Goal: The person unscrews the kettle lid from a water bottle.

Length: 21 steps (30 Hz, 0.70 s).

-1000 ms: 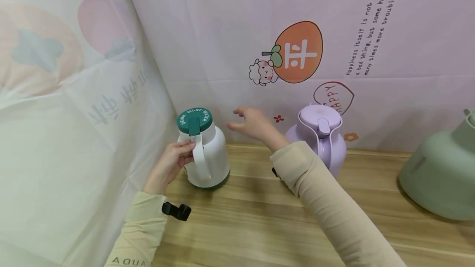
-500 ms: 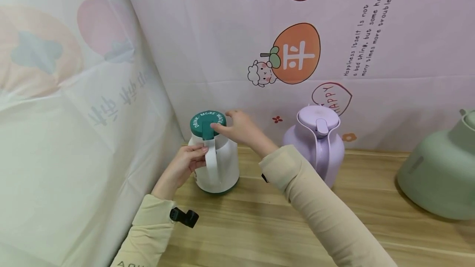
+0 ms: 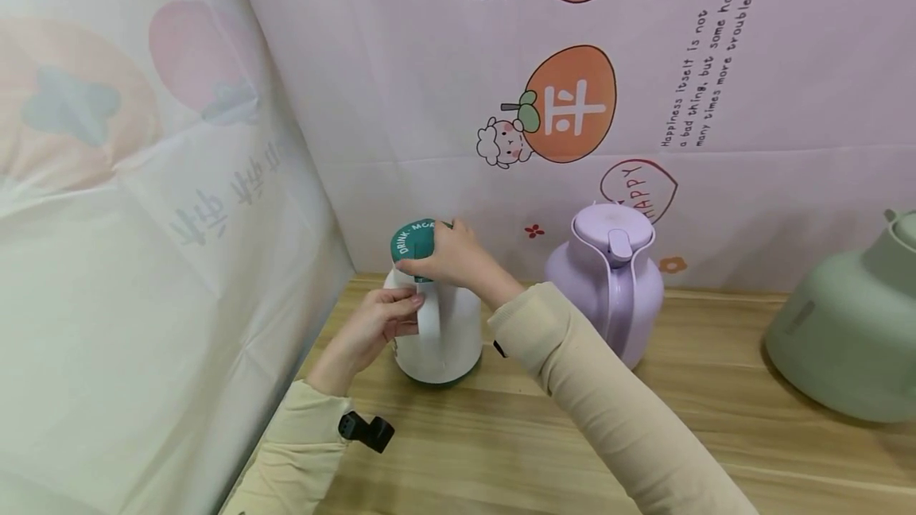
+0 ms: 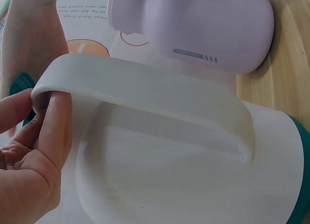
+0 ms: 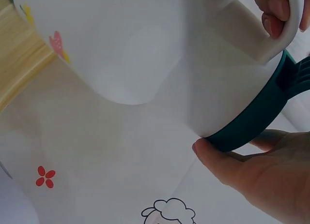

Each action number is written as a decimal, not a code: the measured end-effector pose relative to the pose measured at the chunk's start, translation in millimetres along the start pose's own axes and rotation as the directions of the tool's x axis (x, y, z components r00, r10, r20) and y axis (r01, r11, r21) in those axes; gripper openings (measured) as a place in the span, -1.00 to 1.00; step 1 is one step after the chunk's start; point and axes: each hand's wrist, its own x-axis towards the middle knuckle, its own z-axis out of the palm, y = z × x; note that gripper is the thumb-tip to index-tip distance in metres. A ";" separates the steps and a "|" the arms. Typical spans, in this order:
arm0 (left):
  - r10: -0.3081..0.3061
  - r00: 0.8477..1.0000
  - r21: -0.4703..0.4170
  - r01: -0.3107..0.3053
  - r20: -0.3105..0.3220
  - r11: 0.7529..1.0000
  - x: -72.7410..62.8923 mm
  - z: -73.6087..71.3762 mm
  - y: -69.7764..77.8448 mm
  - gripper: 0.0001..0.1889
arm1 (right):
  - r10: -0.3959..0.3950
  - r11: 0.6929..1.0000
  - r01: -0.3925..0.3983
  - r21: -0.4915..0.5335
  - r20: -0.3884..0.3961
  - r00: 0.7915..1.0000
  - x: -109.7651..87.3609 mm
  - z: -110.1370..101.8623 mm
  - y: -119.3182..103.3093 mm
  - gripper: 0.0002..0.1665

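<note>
A white vacuum jug [image 3: 458, 344] with a green base stands upright on the wooden table. Its round green lid [image 3: 406, 242] carries white lettering, partly covered by my right hand [image 3: 459, 259]. That hand grips the lid from above, thumb on the near side and fingers at the far edge; in the right wrist view fingertips [image 5: 206, 149] meet the rim of the lid [image 5: 252, 125]. My left hand [image 3: 368, 328] pinches the upper end of the jug's white handle [image 4: 145, 86], thumb on one side and fingers curled inside the loop.
A lilac jug [image 3: 640, 304] stands to the right, behind my right forearm. Farther right is a big sage-green jug [image 3: 844, 340], cut off by the frame. Printed white cloth [image 3: 401, 141] hangs behind the table [image 3: 444, 451] and along its left side.
The white jug has shifted right along the table with my left hand on its handle. My right hand has moved left from beside the jug onto the lid and taken hold of it.
</note>
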 end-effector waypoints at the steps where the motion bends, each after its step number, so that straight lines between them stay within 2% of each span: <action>1: -0.014 1.000 -0.007 0.014 -0.003 1.000 0.0 1.0 0.8 -0.82 | 0.010 1.000 -0.009 -0.008 0.005 1.000 0.0 0.2 -0.7 0.00; 5: -0.063 0.998 -0.033 0.063 -0.012 0.998 -0.1 2.9 2.1 -0.77 | 0.040 0.999 -0.040 -0.028 0.014 0.999 0.3 0.4 -3.7 -0.05; 8: -0.088 0.996 -0.020 0.088 -0.020 0.996 0.4 3.2 1.4 -0.82 | 0.052 0.998 -0.051 -0.036 0.025 0.998 0.7 0.7 -5.7 -0.05; 11: -0.099 0.995 0.007 0.099 -0.027 0.995 1.9 2.6 -0.1 -0.76 | 0.050 0.998 -0.049 -0.041 0.032 0.998 0.6 0.5 -7.0 -0.05; 14: -0.085 0.996 0.026 0.085 -0.013 0.996 2.5 2.0 -1.9 -0.73 | 0.048 0.998 -0.046 -0.054 0.035 0.998 -0.5 -0.6 -8.8 -0.05; 21: -0.063 0.997 0.045 0.064 -0.035 0.997 2.0 2.3 -4.0 -0.71 | 0.040 0.994 -0.032 -0.107 0.069 0.997 -1.5 -3.9 -13.0 -0.06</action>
